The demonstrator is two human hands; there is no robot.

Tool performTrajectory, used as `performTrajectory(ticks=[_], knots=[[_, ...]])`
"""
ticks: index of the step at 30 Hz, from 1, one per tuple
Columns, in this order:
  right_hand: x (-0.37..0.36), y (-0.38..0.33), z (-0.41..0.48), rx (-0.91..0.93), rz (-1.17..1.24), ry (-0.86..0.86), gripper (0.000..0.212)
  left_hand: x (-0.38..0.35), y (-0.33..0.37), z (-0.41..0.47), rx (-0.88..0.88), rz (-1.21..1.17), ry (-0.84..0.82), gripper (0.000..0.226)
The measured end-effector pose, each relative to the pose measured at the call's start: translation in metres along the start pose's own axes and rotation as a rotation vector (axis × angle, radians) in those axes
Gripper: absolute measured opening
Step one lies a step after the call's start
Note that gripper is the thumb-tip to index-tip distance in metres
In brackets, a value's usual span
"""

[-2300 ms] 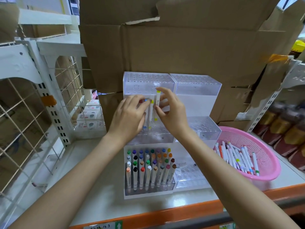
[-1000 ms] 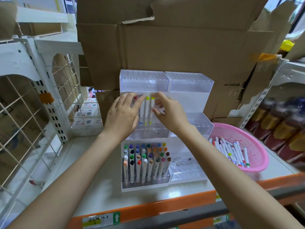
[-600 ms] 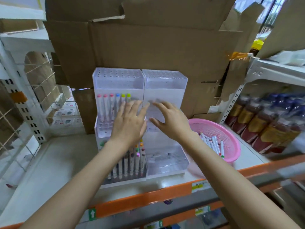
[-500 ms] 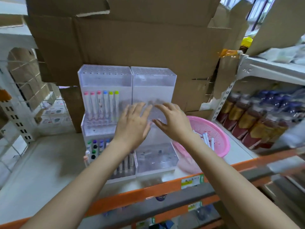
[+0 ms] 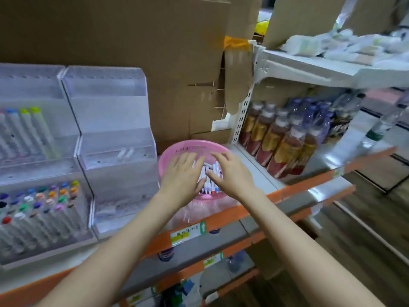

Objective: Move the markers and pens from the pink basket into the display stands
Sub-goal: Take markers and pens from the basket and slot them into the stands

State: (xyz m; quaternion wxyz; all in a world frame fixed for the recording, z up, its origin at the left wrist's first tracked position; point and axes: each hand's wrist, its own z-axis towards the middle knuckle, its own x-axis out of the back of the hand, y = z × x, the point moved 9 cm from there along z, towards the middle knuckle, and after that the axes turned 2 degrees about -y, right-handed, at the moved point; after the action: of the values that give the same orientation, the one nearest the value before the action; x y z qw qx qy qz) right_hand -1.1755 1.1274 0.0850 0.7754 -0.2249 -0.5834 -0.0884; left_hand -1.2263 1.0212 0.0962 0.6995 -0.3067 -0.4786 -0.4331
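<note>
The pink basket (image 5: 188,147) sits on the shelf right of the clear display stands. White markers (image 5: 210,180) with coloured caps lie inside it. My left hand (image 5: 182,176) hovers over the basket's left half with fingers spread and holds nothing. Over the right half my right hand (image 5: 230,173) reaches down with loosely bent fingers near the markers; a grip is not visible. The left display stand (image 5: 28,165) holds several markers on its lower and middle tiers. The right display stand (image 5: 115,138) shows two white pieces on its middle tier.
Cardboard sheets (image 5: 132,36) stand behind the stands and basket. A white shelf upright (image 5: 242,116) and rows of bottles (image 5: 285,138) are right of the basket. The orange shelf edge (image 5: 221,218) runs in front, with lower shelves and a wood floor beyond.
Both hands left the middle tier of the left stand, where markers now stand in a row, and moved right and down over the pink basket. The camera swung right.
</note>
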Motion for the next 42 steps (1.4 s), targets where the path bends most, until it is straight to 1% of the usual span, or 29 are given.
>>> performTrajectory(ticks=[5, 9, 14, 16, 20, 22, 25, 27, 29, 30, 32, 34, 36, 38, 40, 42], knots=[[-0.028, 0.014, 0.013, -0.001, 0.021, -0.116, 0.056, -0.048, -0.014, 0.015, 0.118, -0.045, -0.199, 0.064], [-0.049, 0.01, 0.029, 0.022, 0.028, -0.185, 0.055, -0.074, -0.031, 0.023, 0.206, -0.103, -0.328, 0.065], [-0.076, 0.013, 0.045, 0.013, -0.045, -0.309, 0.054, -0.089, -0.042, 0.028, 0.247, -0.081, -0.423, 0.064], [-0.081, 0.012, 0.05, 0.033, -0.074, -0.336, 0.055, -0.091, -0.043, 0.032, 0.247, -0.055, -0.435, 0.059], [-0.089, 0.008, 0.053, 0.083, -0.134, -0.386, 0.052, -0.104, -0.044, 0.036, 0.25, -0.017, -0.502, 0.051], [-0.09, 0.008, 0.052, 0.085, -0.144, -0.393, 0.051, -0.108, -0.045, 0.037, 0.261, -0.077, -0.498, 0.047], [-0.088, 0.009, 0.054, 0.065, -0.094, -0.368, 0.047, -0.103, -0.047, 0.038, 0.276, -0.192, -0.422, 0.031], [-0.085, 0.009, 0.056, 0.045, -0.034, -0.331, 0.034, -0.098, -0.048, 0.038, 0.28, -0.221, -0.373, 0.017], [-0.082, 0.011, 0.059, 0.027, 0.031, -0.301, 0.02, -0.095, -0.048, 0.037, 0.282, -0.24, -0.355, 0.013], [-0.081, 0.012, 0.06, 0.021, 0.054, -0.293, 0.016, -0.095, -0.049, 0.037, 0.284, -0.256, -0.346, 0.015], [-0.08, 0.011, 0.061, 0.018, 0.076, -0.289, 0.015, -0.093, -0.051, 0.037, 0.295, -0.311, -0.297, 0.019], [-0.079, 0.01, 0.06, 0.017, 0.066, -0.289, 0.013, -0.091, -0.055, 0.036, 0.319, -0.368, -0.252, 0.032], [-0.078, 0.009, 0.061, 0.012, 0.051, -0.288, 0.007, -0.093, -0.058, 0.034, 0.344, -0.406, -0.256, 0.049], [-0.078, 0.008, 0.06, -0.004, 0.068, -0.294, 0.007, -0.094, -0.059, 0.033, 0.379, -0.4, -0.274, 0.06], [-0.078, 0.008, 0.06, -0.029, 0.113, -0.294, 0.007, -0.096, -0.06, 0.032, 0.391, -0.354, -0.292, 0.06], [-0.077, 0.011, 0.059, -0.067, 0.146, -0.285, 0.016, -0.099, -0.061, 0.031, 0.407, -0.345, -0.323, 0.057]])
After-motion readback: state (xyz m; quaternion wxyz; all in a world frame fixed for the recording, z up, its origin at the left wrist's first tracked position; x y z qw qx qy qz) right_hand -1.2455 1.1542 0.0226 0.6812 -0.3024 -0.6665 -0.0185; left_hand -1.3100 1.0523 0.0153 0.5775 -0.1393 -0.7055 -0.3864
